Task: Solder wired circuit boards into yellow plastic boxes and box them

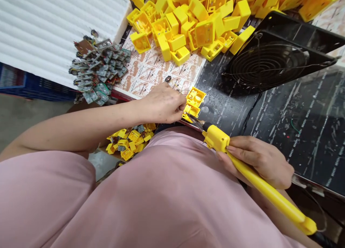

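My right hand (pixel 258 161) is wrapped around the yellow handle of a soldering iron (pixel 217 137), whose tip reaches down into an open yellow plastic case (pixel 196 97) at the table's front edge. The case lies spread in two halves, small parts and thin wires in it. On its left side, my left hand (pixel 165 103) is closed in a pinch beside the lower half; whatever its fingertips hold is hidden. A small dark round part (pixel 168 78) on thin wires shows just behind that hand.
Many yellow cases (pixel 176 28) are heaped at the back, with a black fan (pixel 265 61) to their right. A pile of circuit boards (pixel 102 66) lies by a white ribbed foam sheet (pixel 54 28). Below the edge, more yellow cases (pixel 130 142) fill a box.
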Available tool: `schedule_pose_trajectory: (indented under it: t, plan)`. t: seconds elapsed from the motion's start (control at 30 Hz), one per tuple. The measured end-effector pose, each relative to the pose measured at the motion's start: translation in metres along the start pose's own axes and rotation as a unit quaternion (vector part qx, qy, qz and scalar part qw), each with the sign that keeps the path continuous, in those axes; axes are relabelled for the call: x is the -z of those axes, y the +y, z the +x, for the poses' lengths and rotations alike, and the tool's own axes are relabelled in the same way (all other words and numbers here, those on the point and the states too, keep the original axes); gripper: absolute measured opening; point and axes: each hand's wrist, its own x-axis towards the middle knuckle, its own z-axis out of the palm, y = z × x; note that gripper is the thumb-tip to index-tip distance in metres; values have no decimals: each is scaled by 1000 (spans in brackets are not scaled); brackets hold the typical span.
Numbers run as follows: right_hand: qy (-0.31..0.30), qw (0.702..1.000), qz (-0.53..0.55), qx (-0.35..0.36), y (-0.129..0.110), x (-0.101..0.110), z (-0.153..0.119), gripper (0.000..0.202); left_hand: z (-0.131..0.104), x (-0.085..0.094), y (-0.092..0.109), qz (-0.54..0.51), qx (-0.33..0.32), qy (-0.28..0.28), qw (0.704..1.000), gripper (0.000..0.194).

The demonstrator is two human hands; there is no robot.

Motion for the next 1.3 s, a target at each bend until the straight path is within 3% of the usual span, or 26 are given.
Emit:
schedule_pose_trajectory:
  t: [0.1, 0.23, 0.33, 0.43, 0.63, 0.7, 0.9, 1.07, 1.3]
  plan:
    - [3, 994, -9, 105, -2, 0, 10, 11, 2, 4, 1, 25, -11, -1, 1000, 21]
    - [-4, 988, -13, 156, -5, 6, 19, 23, 2, 5, 2, 51, -25, 6, 998, 23]
    - [-24, 993, -29, 109, -6, 14, 16, 12, 2, 3, 1, 63, -36, 27, 997, 24]
    - [-30, 996, -51, 67, -5, 19, 8, 16, 2, 1, 0, 64, -46, 48, 996, 25]
    - [-7, 998, -25, 59, -2, 12, 5, 17, 2, 3, 1, 66, -44, 33, 996, 26]
    - [-18, 996, -27, 82, -2, 8, 9, 11, 2, 3, 1, 66, -42, 31, 996, 26]
    - [-5, 987, -7, 160, -2, 6, 21, 23, 2, -1, -1, 67, -47, 67, 994, 24]
    - [1, 993, -20, 113, -2, 17, 11, 6, 2, -1, -1, 79, -48, 60, 994, 26]
    - [29, 997, -17, 69, 8, 11, -2, 6, 2, 0, 3, 88, -43, 48, 994, 28]
